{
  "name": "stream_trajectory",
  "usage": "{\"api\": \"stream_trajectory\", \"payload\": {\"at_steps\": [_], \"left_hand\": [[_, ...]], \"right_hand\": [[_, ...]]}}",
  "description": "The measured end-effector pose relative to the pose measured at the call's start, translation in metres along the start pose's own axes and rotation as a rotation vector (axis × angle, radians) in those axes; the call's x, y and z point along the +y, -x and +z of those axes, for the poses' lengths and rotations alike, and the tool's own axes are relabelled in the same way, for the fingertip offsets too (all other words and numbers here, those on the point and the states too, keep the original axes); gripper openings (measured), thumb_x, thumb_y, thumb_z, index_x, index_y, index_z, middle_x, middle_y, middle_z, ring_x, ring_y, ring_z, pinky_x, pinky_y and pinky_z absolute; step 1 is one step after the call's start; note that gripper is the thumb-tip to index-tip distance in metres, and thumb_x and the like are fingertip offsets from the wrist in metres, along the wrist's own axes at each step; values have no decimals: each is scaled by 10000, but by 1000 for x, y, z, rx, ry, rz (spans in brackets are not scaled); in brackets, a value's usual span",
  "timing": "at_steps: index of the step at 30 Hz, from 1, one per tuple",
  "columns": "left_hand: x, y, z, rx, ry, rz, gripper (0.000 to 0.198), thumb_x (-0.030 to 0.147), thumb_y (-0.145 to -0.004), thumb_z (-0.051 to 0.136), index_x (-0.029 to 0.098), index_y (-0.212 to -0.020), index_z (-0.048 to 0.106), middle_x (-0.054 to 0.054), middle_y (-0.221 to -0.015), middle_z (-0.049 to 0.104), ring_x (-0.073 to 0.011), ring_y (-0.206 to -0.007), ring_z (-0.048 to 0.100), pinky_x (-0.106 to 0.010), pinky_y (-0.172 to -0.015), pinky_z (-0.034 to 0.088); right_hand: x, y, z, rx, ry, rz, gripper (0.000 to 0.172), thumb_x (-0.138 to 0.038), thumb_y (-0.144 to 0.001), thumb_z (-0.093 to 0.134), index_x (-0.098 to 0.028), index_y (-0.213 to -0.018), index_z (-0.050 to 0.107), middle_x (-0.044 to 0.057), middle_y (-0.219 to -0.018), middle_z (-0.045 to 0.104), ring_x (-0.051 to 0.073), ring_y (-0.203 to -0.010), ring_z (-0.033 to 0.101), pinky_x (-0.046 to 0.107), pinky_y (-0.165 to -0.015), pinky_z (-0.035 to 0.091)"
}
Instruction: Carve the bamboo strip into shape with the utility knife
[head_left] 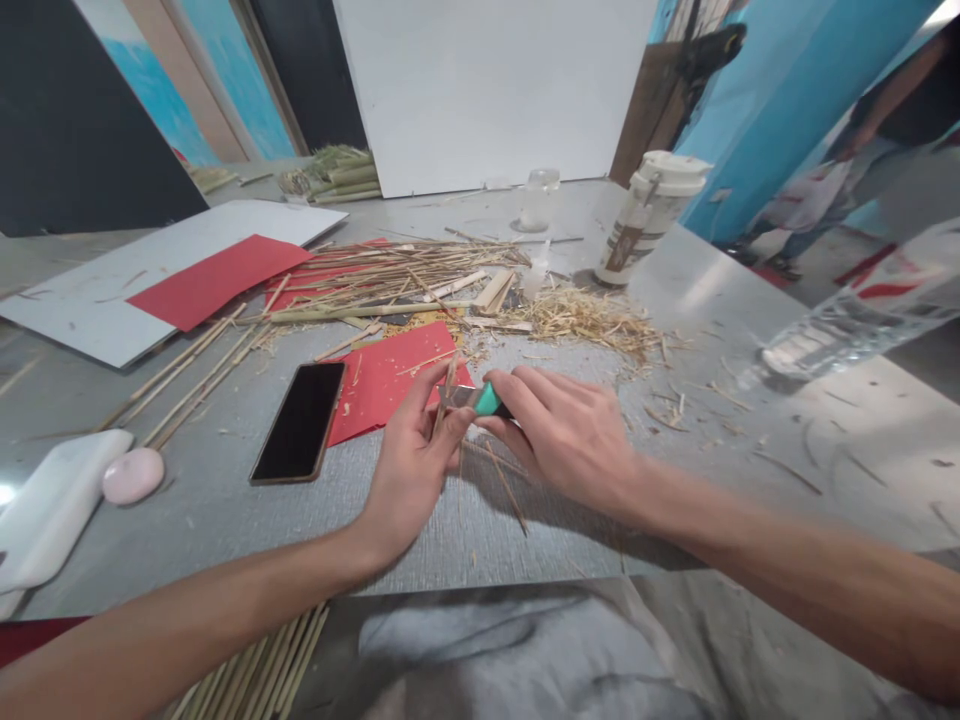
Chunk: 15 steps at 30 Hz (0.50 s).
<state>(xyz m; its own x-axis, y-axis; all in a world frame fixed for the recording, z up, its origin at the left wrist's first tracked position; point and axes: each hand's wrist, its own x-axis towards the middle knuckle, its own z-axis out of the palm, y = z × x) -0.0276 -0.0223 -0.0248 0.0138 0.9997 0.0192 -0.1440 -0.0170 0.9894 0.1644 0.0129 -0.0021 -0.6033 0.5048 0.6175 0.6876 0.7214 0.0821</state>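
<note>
Near the front of the grey table, my left hand (417, 450) pinches a thin piece of straw (450, 375) between thumb and fingers. My right hand (566, 432) is wrapped round a green-handled knife (487, 400), its blade pointing left and lying against the straw at my left fingertips. Loose thin strands hang below the hands. Behind my left hand lies a red sheet (390, 375) with shavings on it, and a black phone (300, 422) is beside it on the left.
Behind are a pile of stalks (405, 265) and a heap of shavings (592, 318). A cup (651, 215) and a bottle (862, 305) stand to the right. A white board (97, 300), a white device (56, 505) and a pink oval object (133, 475) lie left. A person (885, 120) is at far right.
</note>
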Motion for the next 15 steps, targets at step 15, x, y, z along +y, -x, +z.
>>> {"api": "stream_trajectory", "payload": {"at_steps": [15], "left_hand": [[-1,1,0,11,26,-35,566,524,-975,790,281,-1431,561,107,-649,421,-59,-482,328,-158,-409,262]], "right_hand": [[-5,2,4,-4,24,39,348,-412,-1181,426,-176,-1060,653,32,-824,709,188,-726,655,328,-648,361]]}}
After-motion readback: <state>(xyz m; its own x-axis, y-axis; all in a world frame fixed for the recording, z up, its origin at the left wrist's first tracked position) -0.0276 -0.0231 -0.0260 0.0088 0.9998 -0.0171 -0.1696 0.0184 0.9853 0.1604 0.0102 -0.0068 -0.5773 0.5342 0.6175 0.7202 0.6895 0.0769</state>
